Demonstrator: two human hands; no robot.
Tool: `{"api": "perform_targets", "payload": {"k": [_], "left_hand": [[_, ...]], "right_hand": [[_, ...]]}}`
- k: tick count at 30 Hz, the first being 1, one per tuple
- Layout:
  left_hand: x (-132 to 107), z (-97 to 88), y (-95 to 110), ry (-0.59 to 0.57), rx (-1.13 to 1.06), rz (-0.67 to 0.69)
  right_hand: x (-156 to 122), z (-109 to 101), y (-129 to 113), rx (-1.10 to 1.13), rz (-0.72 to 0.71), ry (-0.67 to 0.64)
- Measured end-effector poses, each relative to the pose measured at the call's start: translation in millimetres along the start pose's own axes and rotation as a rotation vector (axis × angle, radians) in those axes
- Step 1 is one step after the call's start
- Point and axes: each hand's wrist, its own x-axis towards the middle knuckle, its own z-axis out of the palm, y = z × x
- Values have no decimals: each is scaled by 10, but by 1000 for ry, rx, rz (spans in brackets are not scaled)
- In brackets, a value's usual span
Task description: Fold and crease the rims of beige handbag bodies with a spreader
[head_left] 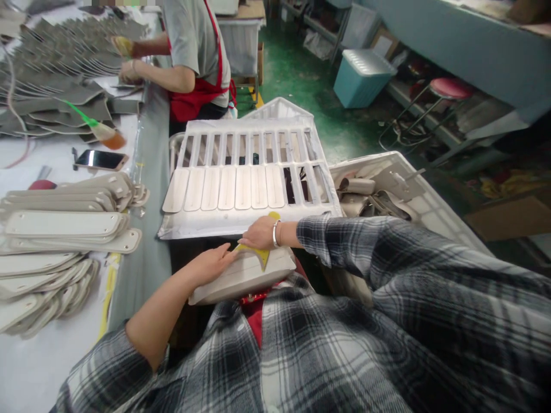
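A white block-like piece (245,272) with long flat faces lies tilted across my lap. My left hand (213,265) rests on its left part, fingers stretched out towards my right hand. Bent over the upper edge, my right hand (259,232) holds a yellow cloth-like piece (262,255), whose pointed end hangs over the white face; its exact kind is unclear. Just beyond is a white slotted rack (215,223), with several pale rounded strips (226,188) side by side in its nearer row. The farther row shows open slots.
On the left table lie stacks of pale strips with holes (64,223), a phone (101,160), a brush (107,136) and grey sheets (77,51). A co-worker in a red apron (189,104) stands beyond. A white bin (434,201) with metallic pieces stands right; farther off are a teal box (359,83) and a stool (451,88).
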Motion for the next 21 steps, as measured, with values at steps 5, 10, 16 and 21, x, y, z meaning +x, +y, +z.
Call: {"api": "perform_targets", "payload": {"k": [5, 10, 16, 21], "left_hand": [[-371, 46, 3, 287, 209, -165], [-342, 306, 417, 290, 379, 168], [84, 539, 901, 199, 415, 304], [327, 469, 979, 59, 359, 262]], "right_hand": [[-77, -87, 288, -57, 76, 80], [-732, 102, 830, 180, 333, 162], [-1572, 535, 801, 810, 355, 73], [-1901, 802, 492, 1347, 367, -115]]}}
